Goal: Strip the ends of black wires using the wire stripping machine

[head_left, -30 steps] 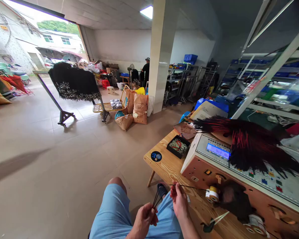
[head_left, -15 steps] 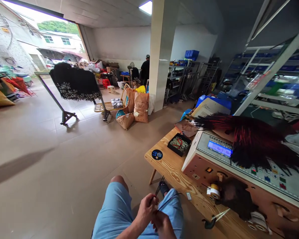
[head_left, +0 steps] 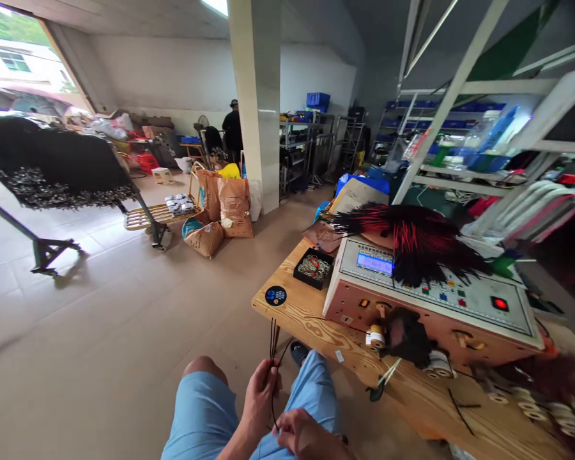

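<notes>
My left hand (head_left: 262, 388) is closed on a small bundle of thin black wires (head_left: 273, 335) that stick up from the fist, above my lap in light blue shorts (head_left: 206, 421). My right hand (head_left: 301, 436) sits just below and right of it, fingers curled on the lower ends of the same wires. To the right stands a wire-cutting machine (head_left: 426, 306) with a blue display on a wooden table (head_left: 311, 326). A heap of black and red cut wires (head_left: 412, 239) lies on top of the machine.
A small black tray (head_left: 313, 268) and a round black sticker (head_left: 275, 296) lie on the table's left end. Metal shelving (head_left: 464, 128) rises at the right. Brown sacks (head_left: 225, 207) lean by a white pillar (head_left: 256, 102). A person (head_left: 231, 133) stands far back. A dark rack (head_left: 57, 166) is at left.
The view has swung right, showing more of the machine and shelving. My right hand has come back from the machine's wire outlet to my left hand, and the bundle now points straight up.
</notes>
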Motion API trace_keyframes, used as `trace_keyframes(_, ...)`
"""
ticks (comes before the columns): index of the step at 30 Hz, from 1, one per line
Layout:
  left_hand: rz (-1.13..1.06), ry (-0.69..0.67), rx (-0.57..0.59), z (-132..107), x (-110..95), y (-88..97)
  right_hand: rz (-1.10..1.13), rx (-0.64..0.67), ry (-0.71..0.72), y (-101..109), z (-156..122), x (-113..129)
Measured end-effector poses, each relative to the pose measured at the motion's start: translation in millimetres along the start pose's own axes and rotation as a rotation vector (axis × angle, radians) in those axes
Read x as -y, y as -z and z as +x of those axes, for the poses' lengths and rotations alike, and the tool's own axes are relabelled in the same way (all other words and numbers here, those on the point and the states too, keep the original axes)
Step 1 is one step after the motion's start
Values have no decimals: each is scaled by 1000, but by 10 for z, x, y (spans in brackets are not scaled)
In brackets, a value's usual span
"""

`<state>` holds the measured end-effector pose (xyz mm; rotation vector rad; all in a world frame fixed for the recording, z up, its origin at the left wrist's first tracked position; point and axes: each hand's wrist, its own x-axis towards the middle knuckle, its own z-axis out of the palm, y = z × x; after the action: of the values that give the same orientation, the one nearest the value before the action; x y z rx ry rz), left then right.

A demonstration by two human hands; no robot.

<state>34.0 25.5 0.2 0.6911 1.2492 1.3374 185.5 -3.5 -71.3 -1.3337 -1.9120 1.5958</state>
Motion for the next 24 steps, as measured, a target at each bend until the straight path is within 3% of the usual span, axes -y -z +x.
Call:
trace_keyframes(3,-24,26,41,-5,53,71,343,-271,7,307,136,-61)
trace_keyframes(6,-40,93,42,-42,233,118,740,-590,-18,776,290,-31)
trace_keyframes(9,-35,131,5,-116,444,129,1091,-684,103,1203,352,108)
trace_keyframes(11,7,128,55,-176,530,132,1233,-689,183,1385,369,211)
trace_keyframes(13,59,113,128,-222,551,138,1317,-736,211,1485,412,279)
trace_keyframes(18,165,140,237,-227,445,162,1478,-988,98,1537,579,274)
trace_keyframes(24,276,129,257,-226,396,169,1430,-863,260,1559,608,294)
